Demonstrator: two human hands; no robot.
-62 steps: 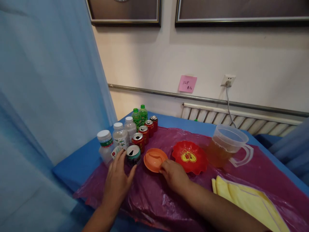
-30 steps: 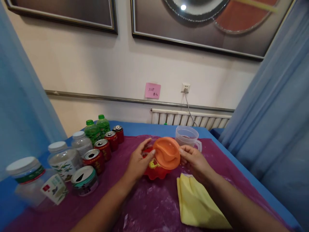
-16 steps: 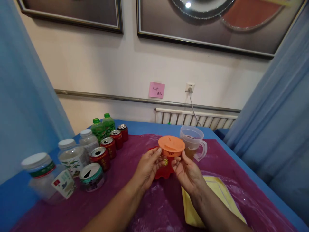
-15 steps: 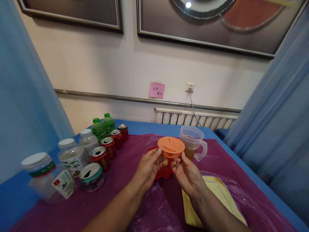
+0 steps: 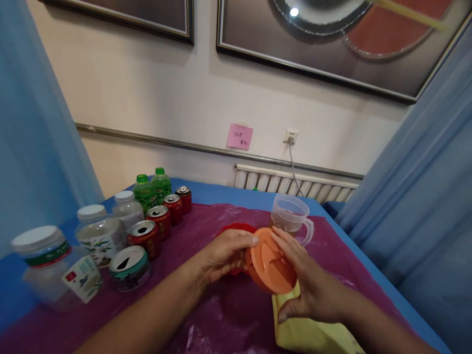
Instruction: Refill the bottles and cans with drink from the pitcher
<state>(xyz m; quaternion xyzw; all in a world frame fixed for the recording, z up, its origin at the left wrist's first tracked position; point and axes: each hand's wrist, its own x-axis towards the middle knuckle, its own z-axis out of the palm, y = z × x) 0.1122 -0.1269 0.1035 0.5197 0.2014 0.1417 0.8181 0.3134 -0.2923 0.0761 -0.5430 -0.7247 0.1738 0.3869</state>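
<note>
Left hand (image 5: 225,253) is pinching the orange plastic lid (image 5: 275,268), lower centre-right of frame; right hand (image 5: 308,282) is laying fingers against it, thumb apart; judged light, stiff, smooth, best held rimwise

I had the lid (image 5: 275,265) between my left hand (image 5: 224,253) and right hand (image 5: 313,282), nearer than the dish (image 5: 236,227). The jug (image 5: 289,216) stood farther off, right of the dish; the cloth (image 5: 309,334) lay near, under my right hand. At left, three jars (image 5: 96,246) ran near to far, two bottles (image 5: 145,195) beyond them, five cans (image 5: 159,222) along their right. The sheet (image 5: 217,319) lay on the table (image 5: 236,193), beneath dish, jug and cloth.
</note>
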